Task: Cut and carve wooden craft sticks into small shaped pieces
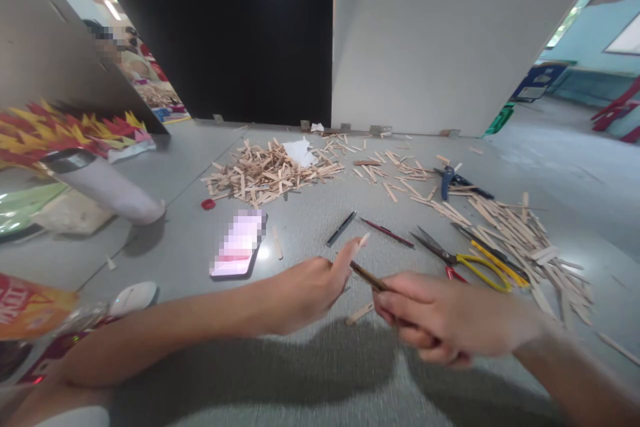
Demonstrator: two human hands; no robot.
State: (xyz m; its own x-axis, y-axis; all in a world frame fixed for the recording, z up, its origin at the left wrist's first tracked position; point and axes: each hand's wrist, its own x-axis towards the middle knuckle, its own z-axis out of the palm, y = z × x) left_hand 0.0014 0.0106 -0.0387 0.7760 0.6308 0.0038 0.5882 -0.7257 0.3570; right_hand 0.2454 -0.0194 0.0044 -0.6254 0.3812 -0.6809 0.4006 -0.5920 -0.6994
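My left hand (310, 293) pinches a short pale wooden stick (363, 239) between thumb and fingers, its tip pointing up and right. My right hand (445, 323) grips a thin brown pencil-like tool (367, 275), whose tip touches the stick near my left thumb. Both hands hover just above the grey floor (320, 373). Another small stick piece (360, 313) lies on the floor right below them.
A phone (239, 243) lies left of my hands, and a black pen (341, 228) and a red pencil (387, 233) lie beyond them. Yellow-handled scissors (467, 260), blue pliers (450, 180) and heaps of wooden sticks (265, 173) spread across the far floor. A white tube (105, 187) lies at left.
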